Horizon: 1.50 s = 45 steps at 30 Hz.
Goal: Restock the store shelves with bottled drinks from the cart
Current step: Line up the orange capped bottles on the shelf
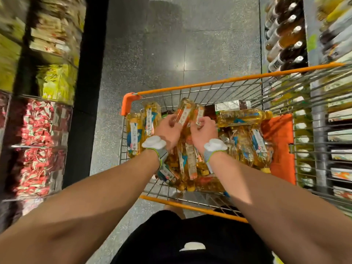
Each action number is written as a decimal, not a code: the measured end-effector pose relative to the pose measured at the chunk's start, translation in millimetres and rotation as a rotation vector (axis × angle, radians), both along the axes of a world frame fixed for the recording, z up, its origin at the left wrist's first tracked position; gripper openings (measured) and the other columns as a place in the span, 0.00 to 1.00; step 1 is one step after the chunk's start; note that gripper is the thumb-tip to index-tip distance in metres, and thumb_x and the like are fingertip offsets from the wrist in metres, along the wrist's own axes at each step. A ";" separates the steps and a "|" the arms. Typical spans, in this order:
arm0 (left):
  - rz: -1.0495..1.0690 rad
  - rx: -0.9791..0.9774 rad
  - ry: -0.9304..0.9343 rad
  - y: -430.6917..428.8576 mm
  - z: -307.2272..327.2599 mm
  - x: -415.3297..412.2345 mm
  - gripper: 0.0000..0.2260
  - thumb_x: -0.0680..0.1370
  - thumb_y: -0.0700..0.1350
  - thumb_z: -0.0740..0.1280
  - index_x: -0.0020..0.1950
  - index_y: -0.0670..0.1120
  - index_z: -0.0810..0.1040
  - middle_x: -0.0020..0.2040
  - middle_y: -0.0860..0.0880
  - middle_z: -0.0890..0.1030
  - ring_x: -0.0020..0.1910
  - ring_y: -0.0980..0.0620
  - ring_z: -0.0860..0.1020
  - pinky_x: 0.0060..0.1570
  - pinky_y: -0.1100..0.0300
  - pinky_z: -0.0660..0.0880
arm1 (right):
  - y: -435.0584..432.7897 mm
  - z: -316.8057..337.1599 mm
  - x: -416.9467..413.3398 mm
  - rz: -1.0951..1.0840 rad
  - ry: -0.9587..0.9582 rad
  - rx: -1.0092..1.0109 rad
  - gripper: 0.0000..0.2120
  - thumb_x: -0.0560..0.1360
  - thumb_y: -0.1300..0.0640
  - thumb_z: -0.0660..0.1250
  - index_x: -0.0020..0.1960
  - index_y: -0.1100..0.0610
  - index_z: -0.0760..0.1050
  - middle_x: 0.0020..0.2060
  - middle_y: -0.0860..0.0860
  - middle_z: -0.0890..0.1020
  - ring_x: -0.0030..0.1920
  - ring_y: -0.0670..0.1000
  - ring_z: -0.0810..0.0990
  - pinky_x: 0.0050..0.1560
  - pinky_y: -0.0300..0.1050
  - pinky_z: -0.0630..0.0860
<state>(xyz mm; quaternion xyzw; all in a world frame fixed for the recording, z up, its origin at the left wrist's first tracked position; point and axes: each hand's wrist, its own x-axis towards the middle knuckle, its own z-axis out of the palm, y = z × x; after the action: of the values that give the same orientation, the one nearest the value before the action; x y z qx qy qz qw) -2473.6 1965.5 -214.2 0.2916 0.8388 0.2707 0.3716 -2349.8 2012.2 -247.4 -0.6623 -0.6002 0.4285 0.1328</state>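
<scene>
A wire shopping cart point(209, 83) with orange plastic rim stands in a narrow aisle on a grey speckled tile floor point(171, 44). To the left runs a shelf of red and yellow packets point(38, 130), blurred. To the right, the drinks shelves point(287, 35) hold rows of dark bottles with white caps, seen partly through the cart's side mesh. Inside the cart lies a loose heap of bottled drinks point(245, 147), crossing one another. One long bottle point(242, 116) lies sideways on top of the pile, just beside the right hand. An orange flap point(280, 141) leans against the cart's right wall.

Both bare forearms reach straight forward and down into the basket, hands close together. The left hand point(168, 130) curls its fingers round the lower part of one raised bottle point(183, 110). The right hand point(204, 131) grips a second raised bottle point(199, 111), which touches the first. Both bottles tilt up above the heap.

The bottles are clear plastic, slim, filled with amber liquid, with narrow white label strips. Each wrist wears a grey band point(162, 155) carrying a white, lumpy pad.
</scene>
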 end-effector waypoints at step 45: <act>-0.427 -0.075 -0.402 75.8 127.1 95.1 0.17 0.73 0.47 0.78 0.57 0.39 0.83 0.53 0.43 0.85 0.50 0.44 0.84 0.52 0.53 0.83 | -5.7 124.8 112.0 -0.783 0.384 -0.059 0.13 0.71 0.49 0.75 0.48 0.58 0.82 0.36 0.50 0.83 0.34 0.46 0.81 0.32 0.35 0.75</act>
<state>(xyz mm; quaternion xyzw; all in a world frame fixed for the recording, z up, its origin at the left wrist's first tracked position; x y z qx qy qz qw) -2378.4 2041.2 -87.1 0.3882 0.6775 0.2077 0.5891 -2237.9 2006.6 -122.6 -0.7518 -0.2555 0.4781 0.3755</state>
